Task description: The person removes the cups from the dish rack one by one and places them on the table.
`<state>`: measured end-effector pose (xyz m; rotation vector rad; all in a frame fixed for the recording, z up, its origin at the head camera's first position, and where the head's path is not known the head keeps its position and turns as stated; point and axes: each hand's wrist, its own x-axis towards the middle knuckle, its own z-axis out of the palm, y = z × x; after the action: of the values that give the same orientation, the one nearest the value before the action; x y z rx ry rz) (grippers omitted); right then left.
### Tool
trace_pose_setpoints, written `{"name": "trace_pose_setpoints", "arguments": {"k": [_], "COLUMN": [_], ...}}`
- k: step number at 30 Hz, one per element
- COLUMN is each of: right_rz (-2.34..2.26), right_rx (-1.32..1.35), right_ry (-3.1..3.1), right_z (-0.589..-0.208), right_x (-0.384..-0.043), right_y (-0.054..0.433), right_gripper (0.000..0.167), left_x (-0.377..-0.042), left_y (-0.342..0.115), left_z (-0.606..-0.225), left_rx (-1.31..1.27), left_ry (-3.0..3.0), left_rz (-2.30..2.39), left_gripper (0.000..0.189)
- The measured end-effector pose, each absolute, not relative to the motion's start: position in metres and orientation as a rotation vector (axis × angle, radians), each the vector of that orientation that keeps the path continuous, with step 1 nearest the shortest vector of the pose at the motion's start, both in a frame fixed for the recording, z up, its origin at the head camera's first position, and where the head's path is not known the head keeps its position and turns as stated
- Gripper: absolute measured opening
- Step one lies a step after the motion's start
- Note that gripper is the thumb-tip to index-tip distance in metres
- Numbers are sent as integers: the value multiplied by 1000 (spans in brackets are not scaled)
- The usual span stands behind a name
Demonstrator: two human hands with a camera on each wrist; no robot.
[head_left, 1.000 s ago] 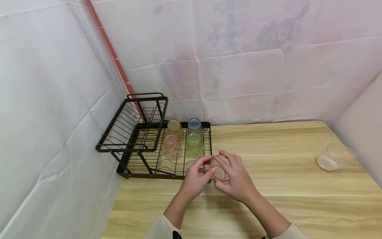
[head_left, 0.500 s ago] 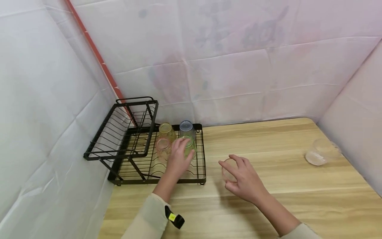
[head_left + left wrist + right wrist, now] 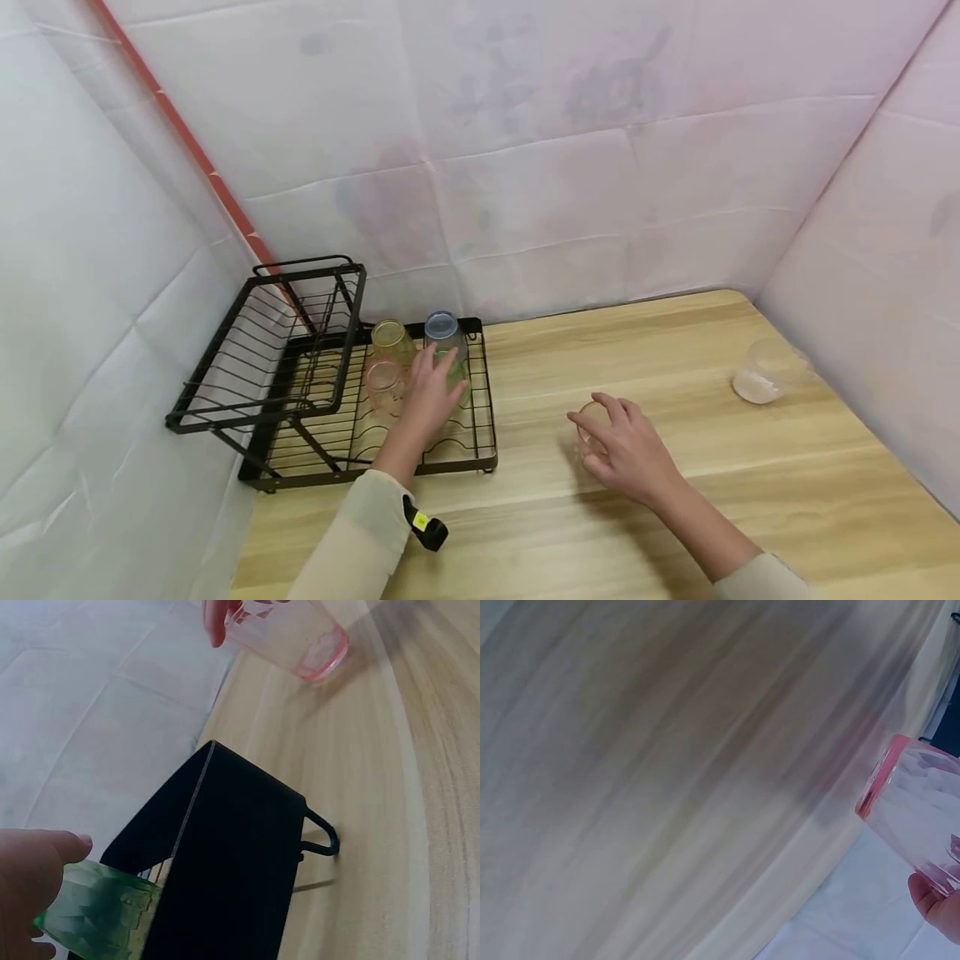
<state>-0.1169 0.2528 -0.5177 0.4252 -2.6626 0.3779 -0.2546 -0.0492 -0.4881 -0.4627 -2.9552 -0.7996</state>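
My left hand [image 3: 424, 402] is at the black dish rack [image 3: 491, 417], its fingers and thumb round an upside-down green glass [image 3: 101, 911] standing on the lower tier. To the right of the rack, my right hand [image 3: 632, 454] grips a clear glass with a pink-tinted rim [image 3: 922, 806] between thumb and fingers. In the left wrist view this pink-tinted glass appears tilted, held over the wooden table. Beside the green glass stand a pink glass [image 3: 384, 387], a yellow glass [image 3: 392, 335] and a blue glass [image 3: 442, 325], all upside down.
A clear glass [image 3: 757, 379] is on the table [image 3: 540, 533] at the far right. The rack's raised upper tier [image 3: 277, 342] overhangs its left side. White sheeting [image 3: 525, 208] lines the back and both sides.
My left hand has left the pink-tinted glass and reached left to the green glass in the rack. My right hand has moved right, still holding the pink-tinted glass. The head view has shifted right.
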Motion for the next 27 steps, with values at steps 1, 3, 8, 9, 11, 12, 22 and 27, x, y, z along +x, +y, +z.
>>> {"name": "trace_pose_setpoints", "arguments": {"k": [1, 3, 8, 9, 11, 12, 22, 27], "right_rz": [378, 374, 364, 358, 337, 323, 226, 197], "right_rx": [419, 400, 310, 297, 269, 257, 87, 49], "right_ry": [-2669, -2685, -2744, -2750, -2766, -2774, -2880, -2895], "right_z": [-519, -520, -520, -519, -519, -518, -518, -519], "right_x": [-119, -122, -126, -127, -129, -131, -143, -149], "right_y": [255, 260, 283, 288, 299, 305, 367, 394], "right_gripper": [44, 43, 45, 45, 46, 46, 51, 53], "left_x": [-254, -253, -253, -253, -253, -253, -252, -250], "left_y": [-51, -53, -52, -52, -50, -50, -52, -53], "left_z": [-489, -489, -489, -489, -489, -489, -489, -487], "left_rx": [-456, -444, -461, -463, -459, -456, -447, -456], "left_ry": [-2949, -2928, -2913, -2914, -2917, -2917, -2928, -2931], "left_rz": [-811, -849, -905, -904, -901, -893, -888, -877], "left_gripper": [61, 60, 59, 59, 59, 59, 58, 58]}}
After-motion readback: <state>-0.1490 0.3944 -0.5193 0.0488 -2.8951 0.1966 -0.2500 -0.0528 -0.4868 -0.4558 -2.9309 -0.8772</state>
